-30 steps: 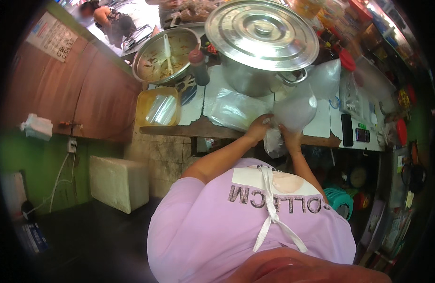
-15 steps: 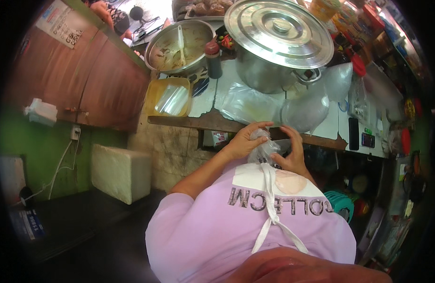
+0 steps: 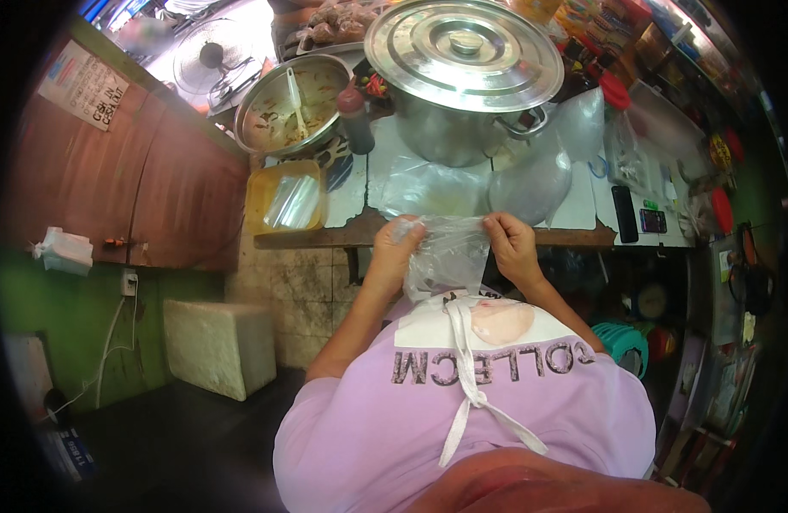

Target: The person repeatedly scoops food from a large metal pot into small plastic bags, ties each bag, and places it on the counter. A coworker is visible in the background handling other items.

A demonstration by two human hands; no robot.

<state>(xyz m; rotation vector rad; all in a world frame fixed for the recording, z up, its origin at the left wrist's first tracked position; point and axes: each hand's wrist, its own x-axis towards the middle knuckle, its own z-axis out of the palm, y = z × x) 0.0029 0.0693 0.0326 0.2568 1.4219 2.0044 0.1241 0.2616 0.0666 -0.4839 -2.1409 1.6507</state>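
Note:
A clear plastic bag (image 3: pixel 449 256) is stretched between my two hands, just in front of the table's near edge. My left hand (image 3: pixel 399 244) pinches its left top corner, and my right hand (image 3: pixel 512 243) pinches the right one. The bag hangs down toward my shirt. Just beyond it, a flat stack of clear plastic bags (image 3: pixel 432 186) lies on the white tabletop. Right of that stack sits a bulging clear plastic bag (image 3: pixel 531 190); I cannot make out its contents.
A large lidded steel pot (image 3: pixel 449 128) stands at the back middle. To its left are a sauce bottle (image 3: pixel 354 124), a steel basin (image 3: pixel 257 94) with a white spoon, and a yellow tub (image 3: pixel 253 201) holding clear plastic. Two phones (image 3: pixel 625 214) lie at right. A foam box (image 3: pixel 218 346) sits at lower left.
The bag was bunched up between my hands; now it is spread flat and pulled taut. Both hands have closed on its top corners. The view has shifted slightly.

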